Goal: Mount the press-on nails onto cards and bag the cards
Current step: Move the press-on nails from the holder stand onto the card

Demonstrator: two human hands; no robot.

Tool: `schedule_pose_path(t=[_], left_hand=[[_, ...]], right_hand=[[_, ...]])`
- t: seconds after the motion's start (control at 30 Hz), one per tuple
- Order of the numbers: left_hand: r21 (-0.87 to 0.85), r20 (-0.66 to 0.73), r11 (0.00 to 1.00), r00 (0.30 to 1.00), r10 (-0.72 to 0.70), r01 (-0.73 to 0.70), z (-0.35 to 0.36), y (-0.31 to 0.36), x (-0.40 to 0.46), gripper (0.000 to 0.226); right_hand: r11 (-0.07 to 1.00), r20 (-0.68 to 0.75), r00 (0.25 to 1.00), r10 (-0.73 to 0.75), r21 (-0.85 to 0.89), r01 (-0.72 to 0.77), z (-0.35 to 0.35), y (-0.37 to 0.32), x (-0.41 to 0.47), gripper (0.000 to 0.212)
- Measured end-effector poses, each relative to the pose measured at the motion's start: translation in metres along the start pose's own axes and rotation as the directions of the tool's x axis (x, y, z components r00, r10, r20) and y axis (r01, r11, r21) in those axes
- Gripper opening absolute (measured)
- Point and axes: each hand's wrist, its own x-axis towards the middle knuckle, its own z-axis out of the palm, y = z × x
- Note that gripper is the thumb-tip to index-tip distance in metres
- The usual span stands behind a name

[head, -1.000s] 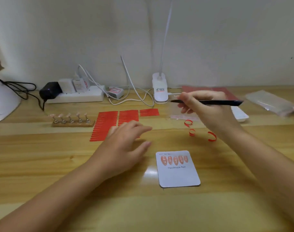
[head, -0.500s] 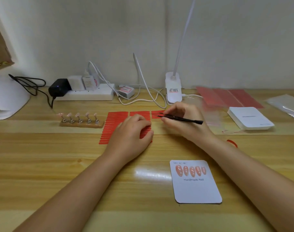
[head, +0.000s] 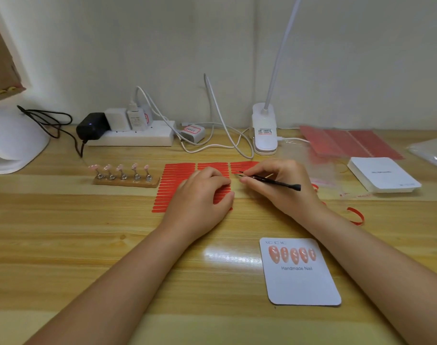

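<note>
A red sheet of adhesive strips (head: 173,188) lies on the wooden table. My left hand (head: 201,195) rests flat on it, fingers relaxed. My right hand (head: 274,185) pinches black tweezers (head: 272,181), whose tip touches the sheet's right column. A white card (head: 302,280) printed "Handmade Nail" lies in front of me with several pink nails (head: 290,255) mounted in a row. A wooden holder (head: 126,181) at the left carries several pink nails on metal stands. A stack of blank white cards (head: 384,174) sits at the right, with clear bags (head: 327,175) beside it.
Peeled red backing curls (head: 356,215) lie right of my right forearm. At the back stand a power strip (head: 135,138) with chargers and cables, a white clip lamp (head: 264,135), more red sheets (head: 349,143), and a white lamp base (head: 10,143) far left.
My right hand came from the right side down to the red strip sheet with the tweezers. My left hand moved onto the sheet and now rests on it.
</note>
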Motion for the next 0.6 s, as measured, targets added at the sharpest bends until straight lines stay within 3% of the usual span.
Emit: schedule_pose_path(t=[0.6], left_hand=[[-0.055,-0.001,0.998,1.0,-0.013,0.013,-0.0004,-0.0005,0.0008,0.03]], right_hand=[[0.997,-0.06,0.996,-0.073,-0.039,0.071,0.0002,0.0003,0.0001,0.004]])
